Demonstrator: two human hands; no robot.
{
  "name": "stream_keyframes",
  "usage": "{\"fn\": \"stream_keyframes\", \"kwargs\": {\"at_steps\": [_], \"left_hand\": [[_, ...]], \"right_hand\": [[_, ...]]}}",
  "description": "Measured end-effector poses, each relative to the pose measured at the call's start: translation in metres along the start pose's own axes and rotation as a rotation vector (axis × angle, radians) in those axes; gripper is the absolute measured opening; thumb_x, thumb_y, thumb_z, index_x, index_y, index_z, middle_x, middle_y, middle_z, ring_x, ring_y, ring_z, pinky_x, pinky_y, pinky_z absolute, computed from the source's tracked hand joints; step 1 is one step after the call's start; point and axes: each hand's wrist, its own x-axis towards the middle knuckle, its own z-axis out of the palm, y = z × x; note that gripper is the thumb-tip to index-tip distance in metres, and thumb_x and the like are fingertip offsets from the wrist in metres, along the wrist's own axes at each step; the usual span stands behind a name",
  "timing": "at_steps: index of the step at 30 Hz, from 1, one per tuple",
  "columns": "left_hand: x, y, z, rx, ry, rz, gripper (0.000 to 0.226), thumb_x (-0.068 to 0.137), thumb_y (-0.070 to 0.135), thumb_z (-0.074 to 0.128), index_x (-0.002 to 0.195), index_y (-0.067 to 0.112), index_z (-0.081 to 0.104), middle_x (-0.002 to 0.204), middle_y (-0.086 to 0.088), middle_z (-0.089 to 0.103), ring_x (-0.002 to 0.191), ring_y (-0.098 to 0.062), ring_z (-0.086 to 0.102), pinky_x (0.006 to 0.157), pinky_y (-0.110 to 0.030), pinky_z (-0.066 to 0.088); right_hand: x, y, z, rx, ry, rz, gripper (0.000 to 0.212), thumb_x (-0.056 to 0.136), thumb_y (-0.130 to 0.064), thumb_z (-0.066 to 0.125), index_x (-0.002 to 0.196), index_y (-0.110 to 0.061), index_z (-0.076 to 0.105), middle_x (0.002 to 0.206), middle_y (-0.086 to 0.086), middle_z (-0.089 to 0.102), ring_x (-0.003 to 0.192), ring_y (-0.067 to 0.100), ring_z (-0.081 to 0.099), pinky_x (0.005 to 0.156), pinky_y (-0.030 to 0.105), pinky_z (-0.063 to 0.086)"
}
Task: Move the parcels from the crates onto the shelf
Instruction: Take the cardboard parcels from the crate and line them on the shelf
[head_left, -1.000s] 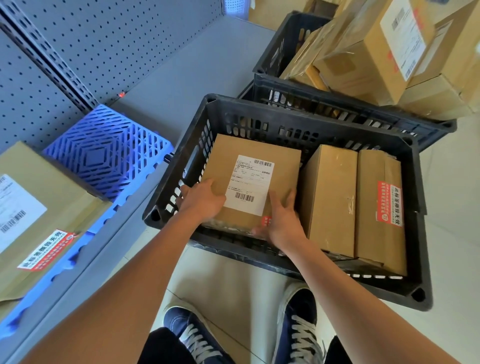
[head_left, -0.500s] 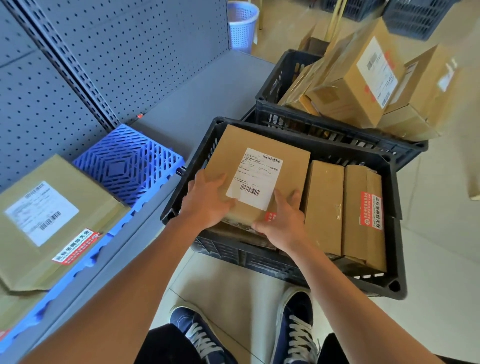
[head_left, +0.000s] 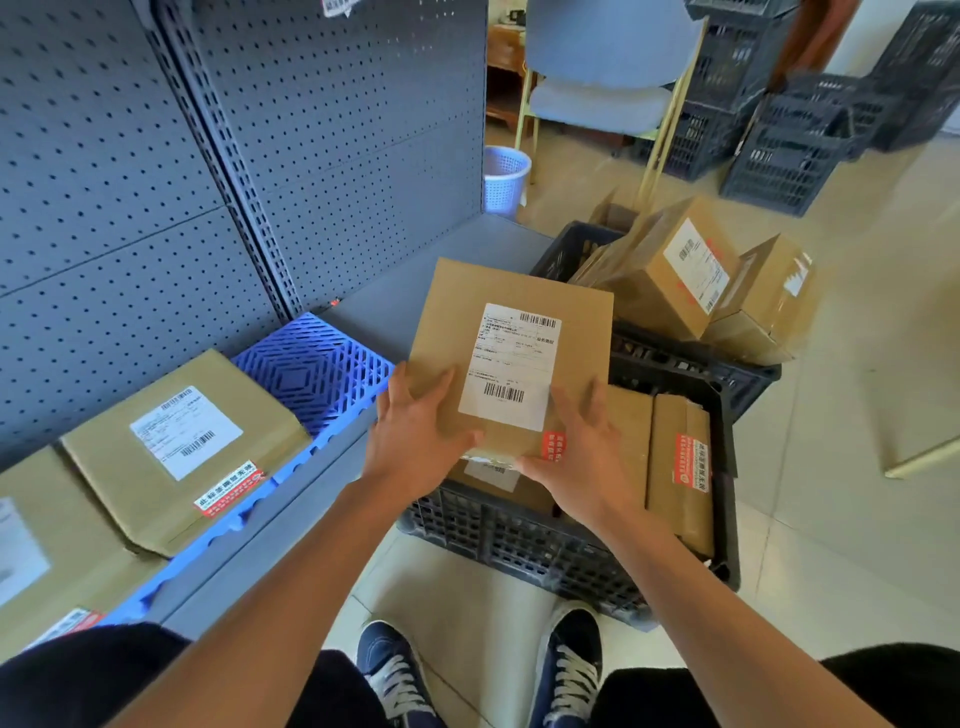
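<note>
A flat brown parcel (head_left: 457, 332) with a white label hangs above the near black crate (head_left: 519, 540). My left hand (head_left: 415, 441) grips its near left corner and my right hand (head_left: 582, 457) grips its near right corner. Two upright parcels (head_left: 675, 467) stay in the crate's right side, and another parcel lies beneath the lifted one. A second crate (head_left: 691, 364) behind holds several tilted boxes (head_left: 670, 275). On the left, the grey shelf (head_left: 395, 296) carries a blue plastic mat (head_left: 311, 369) with a labelled parcel (head_left: 182, 447) on it.
A grey pegboard wall (head_left: 260, 156) backs the shelf. Another parcel (head_left: 41, 551) lies at the shelf's near left. A blue waste basket (head_left: 504, 179), a chair (head_left: 602, 98) and stacked black crates (head_left: 795, 150) stand further off. My shoes (head_left: 483, 670) are on the tiled floor.
Both hands have lifted the flat parcel up out of the near crate and toward the left. The view has tilted up, showing more of the room.
</note>
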Motion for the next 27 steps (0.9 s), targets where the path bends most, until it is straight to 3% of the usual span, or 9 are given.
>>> {"fn": "stream_keyframes", "kwargs": {"at_steps": [8,12,20,27], "left_hand": [[-0.041,0.000,-0.046,-0.048,0.135,-0.022,0.092,0.081,0.062,0.071,0.157,0.044,0.022,0.163,-0.002,0.005,0.144,-0.031,0.022,0.113,-0.051,0.038],[-0.055,-0.008,-0.068,-0.006,0.210,-0.040,0.091,0.082,0.064,0.068,0.157,0.044,0.020,0.161,-0.007,0.007,0.141,-0.034,0.025,0.111,-0.052,0.040],[-0.084,-0.046,-0.113,0.068,0.271,-0.148,0.088,0.084,0.066,0.066,0.157,0.044,0.021,0.163,-0.006,0.004,0.146,-0.030,0.022,0.110,-0.049,0.043],[-0.112,-0.090,-0.141,0.212,0.237,-0.174,0.082,0.091,0.055,0.065,0.158,0.042,0.021,0.161,-0.008,0.005,0.139,-0.031,0.028,0.108,-0.048,0.045]], "right_hand": [[-0.014,-0.038,-0.029,-0.064,-0.019,-0.137,0.096,0.082,-0.045,0.077,0.154,-0.042,0.014,0.165,0.000,-0.016,0.146,0.044,0.018,0.115,0.057,0.034],[-0.016,-0.065,-0.037,-0.043,-0.020,-0.208,0.092,0.081,-0.038,0.079,0.151,-0.044,0.020,0.165,-0.001,-0.014,0.144,0.045,0.018,0.114,0.058,0.032],[-0.009,-0.109,-0.004,-0.088,-0.033,-0.392,0.097,0.076,-0.045,0.085,0.150,-0.038,0.023,0.165,0.002,-0.012,0.143,0.051,0.021,0.111,0.065,0.032],[-0.008,-0.147,0.032,-0.057,-0.068,-0.503,0.094,0.071,-0.038,0.091,0.143,-0.036,0.030,0.162,0.004,0.001,0.134,0.050,0.034,0.103,0.064,0.044]]}}
